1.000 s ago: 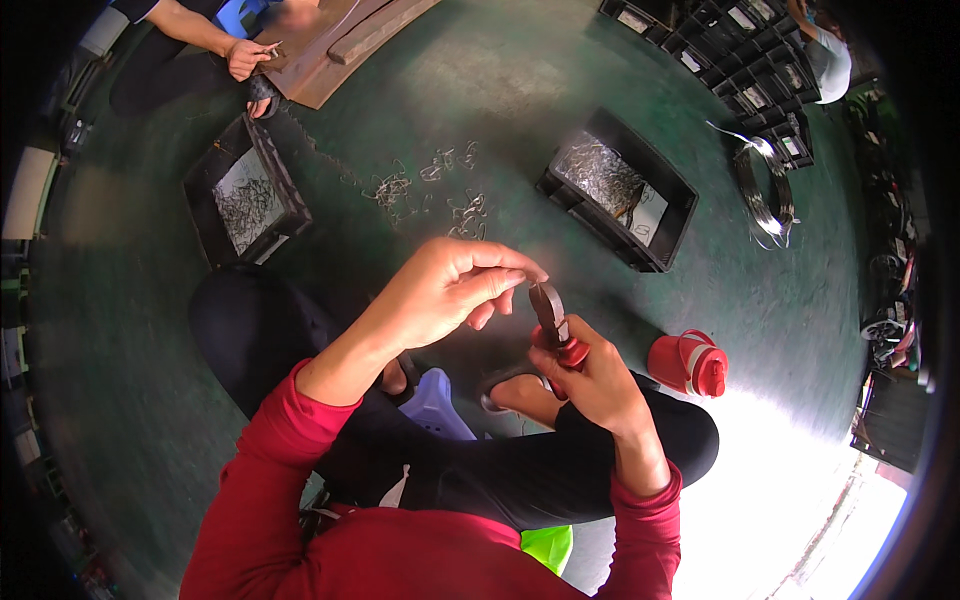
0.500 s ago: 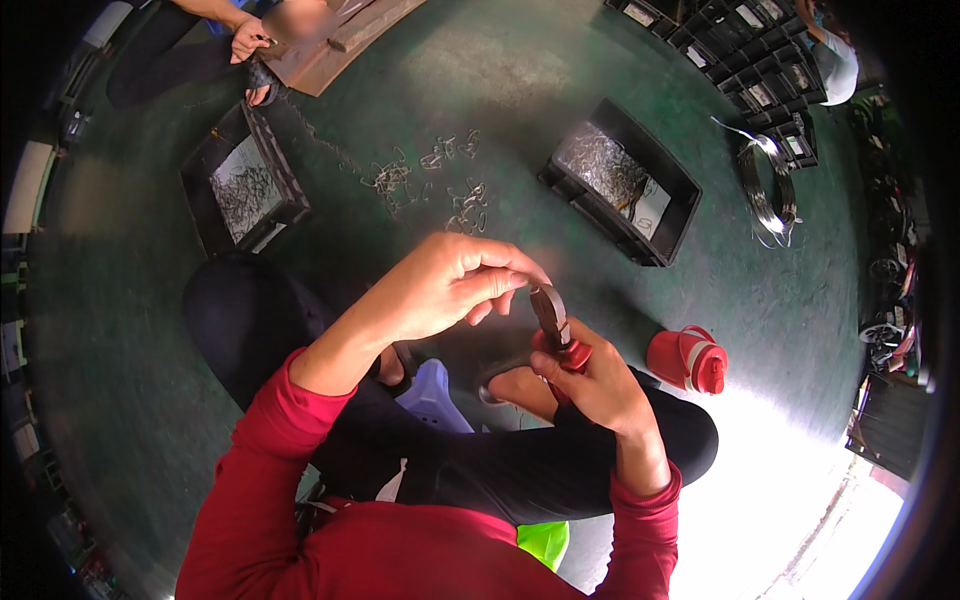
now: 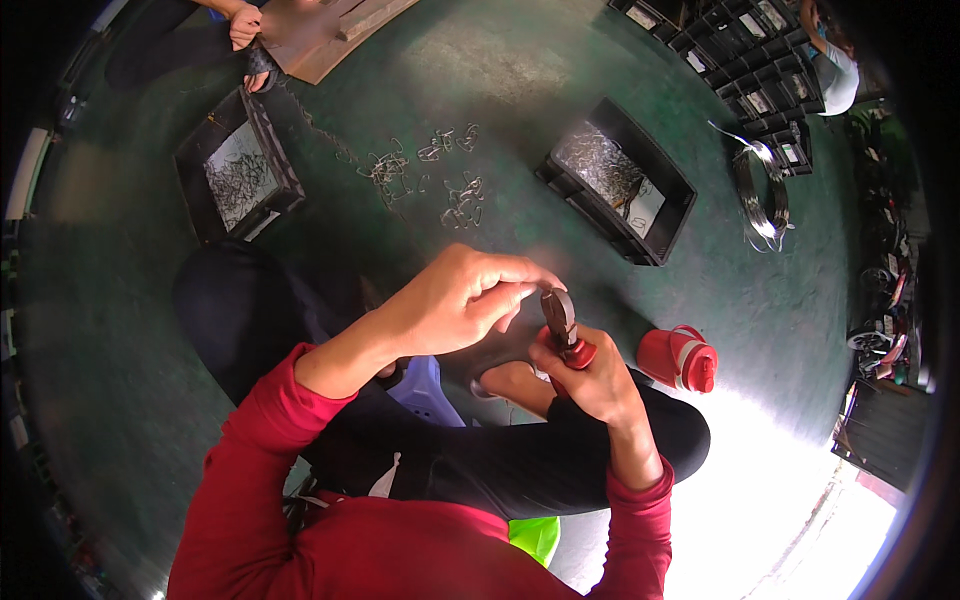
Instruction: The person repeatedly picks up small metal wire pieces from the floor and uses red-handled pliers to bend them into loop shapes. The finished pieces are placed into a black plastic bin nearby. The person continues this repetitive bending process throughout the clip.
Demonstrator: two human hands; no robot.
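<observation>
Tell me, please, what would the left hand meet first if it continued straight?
The left hand would probably meet the red-handled pliers first, close by its fingertips; exact contact is unclear.

From my remote post I see red-handled pliers with a grey metal head, a deep red, long-sleeved cloth top, black cloth trousers, a red cylindrical jug with a pale band, silvery coiled metal wire, and mottled green floor.

Dark green floor around red jug; bright white glare just below jug; black crate stack well beyond jug, slightly right.
</observation>
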